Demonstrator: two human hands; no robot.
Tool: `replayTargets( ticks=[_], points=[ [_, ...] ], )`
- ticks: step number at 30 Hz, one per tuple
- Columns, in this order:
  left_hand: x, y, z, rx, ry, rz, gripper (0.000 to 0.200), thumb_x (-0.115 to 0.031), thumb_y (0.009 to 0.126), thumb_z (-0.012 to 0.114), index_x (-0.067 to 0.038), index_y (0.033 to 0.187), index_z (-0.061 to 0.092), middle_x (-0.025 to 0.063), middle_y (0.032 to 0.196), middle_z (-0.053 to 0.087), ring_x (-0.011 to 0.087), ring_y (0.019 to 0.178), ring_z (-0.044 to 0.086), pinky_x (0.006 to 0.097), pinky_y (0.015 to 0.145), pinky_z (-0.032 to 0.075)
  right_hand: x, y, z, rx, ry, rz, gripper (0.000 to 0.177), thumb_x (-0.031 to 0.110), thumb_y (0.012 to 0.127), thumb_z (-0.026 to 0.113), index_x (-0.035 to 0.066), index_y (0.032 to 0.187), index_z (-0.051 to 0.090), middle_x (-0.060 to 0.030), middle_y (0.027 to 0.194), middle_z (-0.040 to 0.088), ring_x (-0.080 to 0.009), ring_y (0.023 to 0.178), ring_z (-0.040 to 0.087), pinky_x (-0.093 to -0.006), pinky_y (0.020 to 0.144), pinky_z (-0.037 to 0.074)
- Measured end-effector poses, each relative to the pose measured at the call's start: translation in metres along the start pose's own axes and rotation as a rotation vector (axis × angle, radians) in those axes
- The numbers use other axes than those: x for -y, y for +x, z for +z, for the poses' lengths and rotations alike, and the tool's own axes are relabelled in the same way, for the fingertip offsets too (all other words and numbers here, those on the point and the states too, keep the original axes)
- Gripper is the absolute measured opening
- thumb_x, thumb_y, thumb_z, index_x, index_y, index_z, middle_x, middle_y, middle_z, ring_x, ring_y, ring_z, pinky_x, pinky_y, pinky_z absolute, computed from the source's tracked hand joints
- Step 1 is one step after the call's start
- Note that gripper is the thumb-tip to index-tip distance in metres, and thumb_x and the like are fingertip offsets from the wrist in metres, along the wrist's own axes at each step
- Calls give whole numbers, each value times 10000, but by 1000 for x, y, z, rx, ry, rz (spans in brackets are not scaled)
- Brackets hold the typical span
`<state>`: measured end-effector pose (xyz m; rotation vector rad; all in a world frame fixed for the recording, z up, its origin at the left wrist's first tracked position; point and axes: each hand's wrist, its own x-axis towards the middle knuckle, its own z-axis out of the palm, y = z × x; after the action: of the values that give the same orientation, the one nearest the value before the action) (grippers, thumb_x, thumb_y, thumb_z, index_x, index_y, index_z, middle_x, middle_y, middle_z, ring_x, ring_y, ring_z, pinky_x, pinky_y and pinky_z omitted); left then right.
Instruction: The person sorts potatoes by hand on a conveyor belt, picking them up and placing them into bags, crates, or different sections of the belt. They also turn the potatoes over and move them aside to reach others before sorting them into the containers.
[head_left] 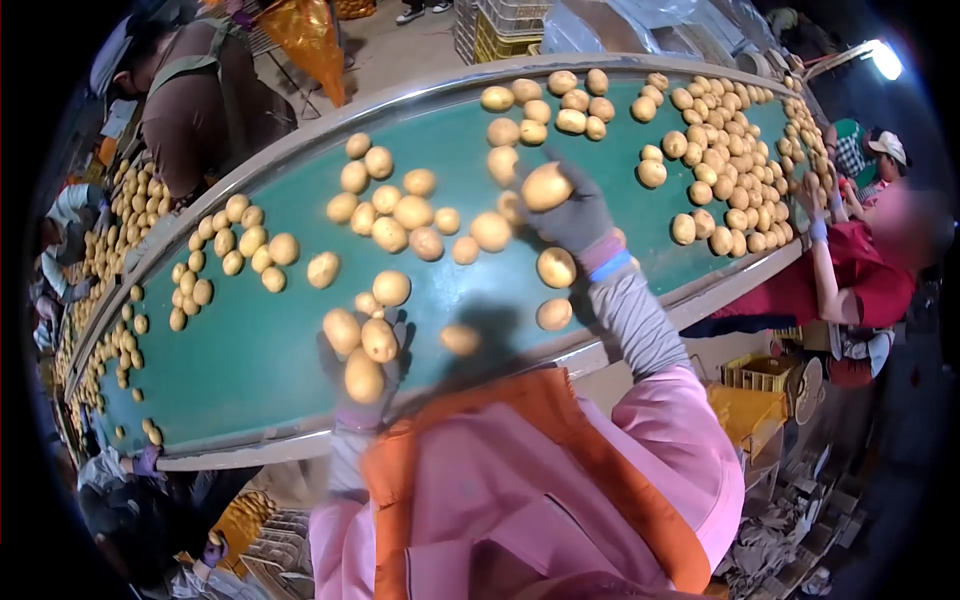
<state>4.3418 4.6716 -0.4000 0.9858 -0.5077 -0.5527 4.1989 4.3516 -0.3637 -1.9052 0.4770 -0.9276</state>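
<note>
My right hand (582, 216), in a dark grey glove, reaches over the green conveyor belt (470, 300) and is closed round a large potato (547, 187). More potatoes lie just beside its fingers. Nearer my body, my left hand (397, 365) is gloved too and cups several potatoes, among them one big potato (363, 376) close to the wrist. Those potatoes hide most of its palm and fingers. Between my hands a blurred potato (460, 339) rests on the belt, and two potatoes (555, 290) lie below my right wrist.
A dense heap of potatoes (735, 160) covers the belt's right end. Loose groups (240, 240) lie to the left. Co-workers stand along both sides, one in a red shirt (850, 270) at right and one in brown (205, 110) across. A metal rim (390, 98) edges the belt.
</note>
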Motion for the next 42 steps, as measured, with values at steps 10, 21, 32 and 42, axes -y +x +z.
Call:
replayTargets(
  ticks=[10, 21, 32, 42],
  points=[
    [-16, -1, -75, -72, -457, -176, 353, -401, 1037, 392, -56, 1028, 464, 152, 1205, 482, 269, 993, 511, 411, 979, 441, 34, -32, 118, -66, 1406, 740, 335, 181, 943, 614, -14, 1204, 536, -140, 1114, 609, -264, 988, 611, -398, 785, 545],
    [-44, -14, -139, -56, 174, -33, 82, -122, 975, 508, -73, 958, 445, 100, 968, 530, 223, 882, 518, 376, 866, 468, 55, -82, 195, 243, 629, 675, 328, 336, 954, 579, 54, 1119, 597, -139, 919, 638, -293, 810, 647, -406, 666, 519],
    [-48, 31, -123, -66, -196, -116, 112, 40, 932, 502, -54, 928, 439, 49, 823, 432, 163, 696, 440, 314, 643, 443, 154, -88, 304, 574, -257, -553, 481, 227, 872, 715, 59, 1295, 557, -182, 1244, 574, -362, 1182, 560, -464, 963, 478],
    [-40, 38, -183, 447, -360, 333, 352, 192, 819, 448, -145, 858, 356, -2, 845, 250, 129, 658, 356, 305, 774, 409, 17, -16, 126, 114, -1332, 530, 435, 333, 886, 645, 139, 1274, 608, -203, 1129, 642, -408, 1011, 645, -489, 914, 523]
  ],
)
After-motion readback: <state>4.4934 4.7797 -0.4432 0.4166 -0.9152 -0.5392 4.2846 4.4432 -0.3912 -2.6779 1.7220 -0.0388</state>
